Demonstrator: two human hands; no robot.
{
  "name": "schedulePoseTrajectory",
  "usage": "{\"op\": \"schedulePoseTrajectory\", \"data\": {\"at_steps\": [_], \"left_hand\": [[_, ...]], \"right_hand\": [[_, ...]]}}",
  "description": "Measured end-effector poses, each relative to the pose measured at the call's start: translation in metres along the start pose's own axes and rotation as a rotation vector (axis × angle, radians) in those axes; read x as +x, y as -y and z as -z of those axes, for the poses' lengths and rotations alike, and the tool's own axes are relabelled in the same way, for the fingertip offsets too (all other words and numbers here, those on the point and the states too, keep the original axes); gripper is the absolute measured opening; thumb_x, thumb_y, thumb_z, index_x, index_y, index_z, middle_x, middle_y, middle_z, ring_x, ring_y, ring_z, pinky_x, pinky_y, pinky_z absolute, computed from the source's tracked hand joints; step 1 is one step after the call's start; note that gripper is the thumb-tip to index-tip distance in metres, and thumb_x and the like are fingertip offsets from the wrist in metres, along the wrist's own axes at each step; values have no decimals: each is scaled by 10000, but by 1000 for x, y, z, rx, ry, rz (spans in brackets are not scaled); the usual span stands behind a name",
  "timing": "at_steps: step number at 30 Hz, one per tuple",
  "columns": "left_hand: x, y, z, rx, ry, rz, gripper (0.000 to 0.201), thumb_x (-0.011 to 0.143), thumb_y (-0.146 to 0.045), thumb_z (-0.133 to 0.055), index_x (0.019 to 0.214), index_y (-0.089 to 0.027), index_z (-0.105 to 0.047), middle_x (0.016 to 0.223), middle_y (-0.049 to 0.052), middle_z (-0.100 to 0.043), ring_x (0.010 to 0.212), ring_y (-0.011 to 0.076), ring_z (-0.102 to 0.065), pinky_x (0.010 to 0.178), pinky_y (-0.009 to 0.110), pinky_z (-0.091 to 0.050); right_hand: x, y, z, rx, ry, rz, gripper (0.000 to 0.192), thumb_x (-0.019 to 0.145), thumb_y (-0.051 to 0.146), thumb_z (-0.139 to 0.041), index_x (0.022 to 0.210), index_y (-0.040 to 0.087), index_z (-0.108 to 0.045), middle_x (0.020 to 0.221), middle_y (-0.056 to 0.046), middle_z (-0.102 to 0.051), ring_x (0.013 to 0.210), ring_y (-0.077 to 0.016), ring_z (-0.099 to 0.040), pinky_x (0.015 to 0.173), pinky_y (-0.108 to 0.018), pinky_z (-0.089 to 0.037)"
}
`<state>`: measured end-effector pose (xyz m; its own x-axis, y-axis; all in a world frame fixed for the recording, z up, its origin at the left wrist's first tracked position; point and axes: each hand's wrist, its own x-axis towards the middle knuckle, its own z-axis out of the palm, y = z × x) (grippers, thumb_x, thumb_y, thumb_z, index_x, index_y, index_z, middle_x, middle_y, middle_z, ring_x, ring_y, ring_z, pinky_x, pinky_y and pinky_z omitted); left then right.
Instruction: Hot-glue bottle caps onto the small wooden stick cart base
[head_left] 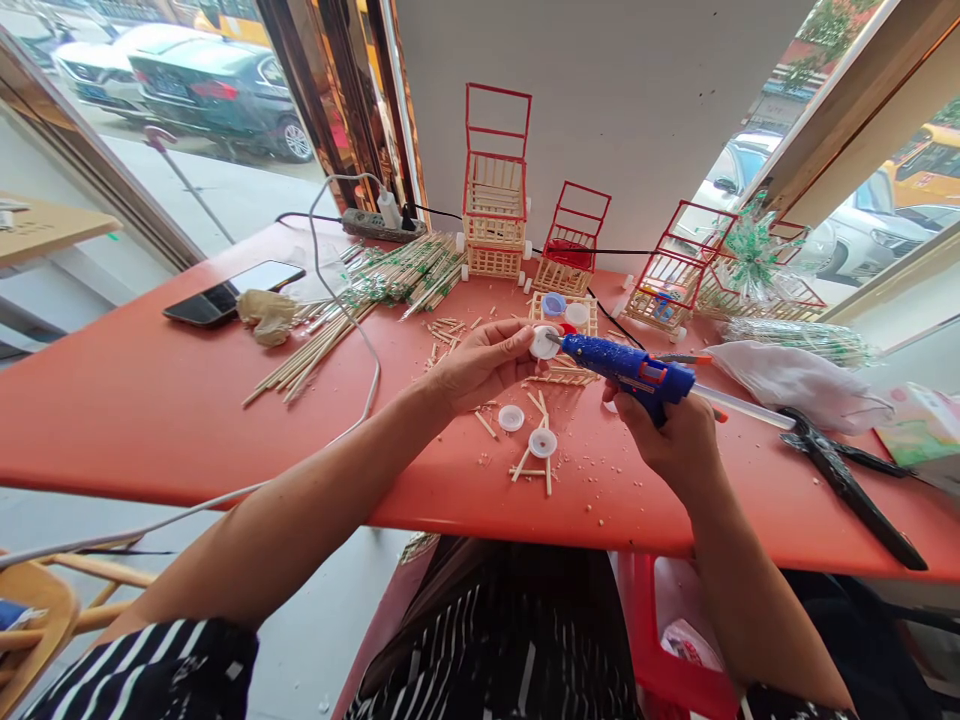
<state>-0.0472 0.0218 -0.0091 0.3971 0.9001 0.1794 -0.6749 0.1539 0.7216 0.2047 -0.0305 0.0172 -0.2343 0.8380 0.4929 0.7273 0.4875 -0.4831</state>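
Note:
My left hand (pixel 491 358) pinches a white plastic bottle cap (pixel 543 343) above the middle of the table. My right hand (pixel 671 440) is wrapped round the handle of a blue hot glue gun (pixel 626 365), whose nozzle points left and meets the cap. A clear glue stick (pixel 742 408) juts from the gun's back end. Below my hands, a white cap (pixel 511 418) lies beside another cap (pixel 542 442), which rests on several short wooden sticks (pixel 548 480). Just behind the gun, a small stick frame (pixel 592 312) carries a blue cap (pixel 553 304) and a white one.
Small stick carts (pixel 495 215) with red handles stand at the back. Bundled sticks (pixel 405 272), a phone (pixel 234 292) and a power strip (pixel 382 226) are on the left. Black-handled cutters (pixel 855 490) and a plastic bag (pixel 799 385) lie right. A white cable (pixel 373 390) crosses the red table (pixel 150 420).

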Motion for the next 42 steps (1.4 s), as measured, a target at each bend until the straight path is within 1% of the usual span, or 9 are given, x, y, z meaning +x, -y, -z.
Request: {"op": "schedulePoseTrajectory", "data": {"at_steps": [6, 10, 14, 19, 23, 32, 34, 37, 42], "left_hand": [[0, -2, 0, 14, -20, -15, 264, 789, -282, -952, 946, -114, -822, 866, 59, -789, 727, 108, -732, 723, 198, -622], [-1, -1, -1, 1, -8, -25, 319, 738, -282, -986, 963, -120, -830, 872, 58, -795, 762, 121, -748, 741, 204, -632], [-1, -2, -2, -1, -35, -3, 262, 769, -233, -960, 972, -128, -834, 863, 49, -792, 746, 115, -743, 734, 208, -627], [1, -1, 2, 28, -2, -11, 370, 711, -310, -1003, 976, -108, -843, 865, 65, -793, 741, 114, -732, 740, 210, -626], [1, 1, 4, 54, 20, 2, 372, 705, -339, -1005, 964, -121, -851, 886, 74, -805, 725, 118, -730, 728, 219, -620], [0, -1, 1, 40, 8, 30, 388, 696, -326, -1011, 961, -100, -842, 862, 64, -790, 733, 110, -722, 732, 203, -619], [0, -1, 1, 26, 8, 25, 357, 713, -314, -1001, 957, -108, -842, 866, 66, -791, 755, 116, -730, 740, 203, -621], [1, -1, 3, 21, 9, 11, 302, 752, -297, -977, 951, -115, -841, 852, 63, -787, 752, 115, -733, 743, 202, -618], [1, 1, 4, 37, 20, 29, 314, 759, -307, -971, 955, -103, -834, 870, 75, -791, 715, 118, -730, 729, 218, -617]], "right_hand": [[0, 2, 2, 14, 37, 11, 393, 950, 531, -579, 923, 181, -755, 772, -82, -707, 665, -224, -637, 647, -353, -474], [0, 4, 3, 32, 65, 15, 370, 954, 520, -581, 860, 192, -725, 754, -69, -711, 640, -204, -617, 631, -345, -460], [1, 3, 4, 55, 77, 13, 353, 954, 501, -590, 818, 198, -710, 758, -60, -717, 620, -185, -607, 604, -326, -447], [2, 0, 5, -38, 5, 15, 347, 945, 497, -613, 898, 185, -758, 718, -62, -701, 620, -208, -610, 594, -328, -436], [1, -1, 3, -59, -16, 22, 362, 956, 514, -610, 932, 189, -768, 764, -85, -725, 686, -245, -657, 637, -347, -471], [2, 3, 3, 38, 94, 45, 349, 974, 501, -585, 878, 197, -726, 726, -49, -706, 609, -184, -587, 612, -326, -461], [3, 2, 5, 45, 106, 53, 337, 973, 486, -583, 881, 196, -728, 757, -57, -724, 637, -192, -608, 635, -335, -474], [3, -3, 6, 23, 86, 28, 338, 957, 487, -602, 894, 186, -742, 800, -84, -749, 687, -221, -655, 659, -347, -482], [2, -6, 5, -39, 29, -38, 399, 945, 539, -609, 902, 173, -759, 743, -89, -728, 623, -224, -631, 606, -343, -448]]}}
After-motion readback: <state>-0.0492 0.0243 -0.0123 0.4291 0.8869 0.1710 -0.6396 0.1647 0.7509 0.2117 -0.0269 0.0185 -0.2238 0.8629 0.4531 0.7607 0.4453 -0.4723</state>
